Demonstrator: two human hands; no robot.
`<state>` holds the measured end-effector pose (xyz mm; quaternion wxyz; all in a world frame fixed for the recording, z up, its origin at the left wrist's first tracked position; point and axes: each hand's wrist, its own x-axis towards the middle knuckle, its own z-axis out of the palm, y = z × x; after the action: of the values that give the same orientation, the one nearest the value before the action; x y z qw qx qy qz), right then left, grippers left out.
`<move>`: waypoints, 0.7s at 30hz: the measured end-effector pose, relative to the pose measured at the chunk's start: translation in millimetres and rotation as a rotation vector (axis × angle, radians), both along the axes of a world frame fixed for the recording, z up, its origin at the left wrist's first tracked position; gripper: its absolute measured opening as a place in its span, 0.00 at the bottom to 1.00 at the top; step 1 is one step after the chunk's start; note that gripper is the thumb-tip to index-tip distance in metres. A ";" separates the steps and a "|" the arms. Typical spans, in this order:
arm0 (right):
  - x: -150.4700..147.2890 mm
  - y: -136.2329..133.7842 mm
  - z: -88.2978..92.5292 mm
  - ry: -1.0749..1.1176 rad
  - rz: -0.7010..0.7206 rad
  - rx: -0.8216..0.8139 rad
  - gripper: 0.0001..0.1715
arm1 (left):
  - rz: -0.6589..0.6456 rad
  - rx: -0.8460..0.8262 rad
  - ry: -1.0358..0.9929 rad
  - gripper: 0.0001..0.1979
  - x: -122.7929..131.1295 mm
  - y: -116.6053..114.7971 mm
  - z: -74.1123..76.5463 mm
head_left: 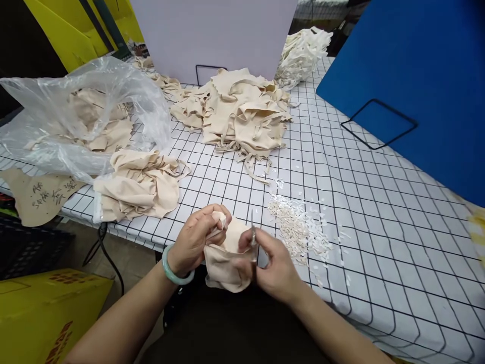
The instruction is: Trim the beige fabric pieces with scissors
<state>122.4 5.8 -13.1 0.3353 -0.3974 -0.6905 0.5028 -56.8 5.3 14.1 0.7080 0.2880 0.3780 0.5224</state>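
Close to the table's front edge, my left hand (pixel 202 235) is closed on a beige fabric piece (pixel 229 275), a bunched part showing between thumb and fingers. The rest of the cloth hangs down toward my lap. My right hand (pixel 273 260) grips small metal scissors (pixel 253 230) with the tip pointing up, at the right side of the cloth. Some right fingers lie against or behind the fabric and are partly hidden. Just right of that hand lies a scatter of tiny beige and white clippings (pixel 297 230). A crumpled beige fabric pile (pixel 140 187) rests to the left.
A bigger beige fabric heap (pixel 246 114) lies mid-table on the checked cloth (pixel 326 146). Clear plastic bag (pixel 147 116) with beige pieces is at left, near a marked beige template (pixel 38 194). White strips (pixel 305 53) lie behind. A blue panel (pixel 413 76) stands right, yellow box (pixel 49 313) lower left.
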 end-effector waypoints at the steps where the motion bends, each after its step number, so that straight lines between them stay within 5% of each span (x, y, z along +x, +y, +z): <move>1: 7.3 6.2 2.2 -0.062 -0.016 0.110 0.20 | -0.062 -0.008 -0.026 0.10 -2.2 0.3 1.5; 7: 24.8 31.6 10.5 -0.263 0.083 0.478 0.21 | -0.360 -0.076 -0.163 0.13 -6.4 2.3 2.3; 21: 29.4 36.0 2.5 -0.222 0.191 0.504 0.17 | -0.502 -0.217 -0.101 0.12 -0.6 8.4 9.5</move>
<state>151.9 41.7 -10.6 0.2968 -0.2873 -0.8605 0.2981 -57.4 13.7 23.6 0.8600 0.2688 0.3126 0.3007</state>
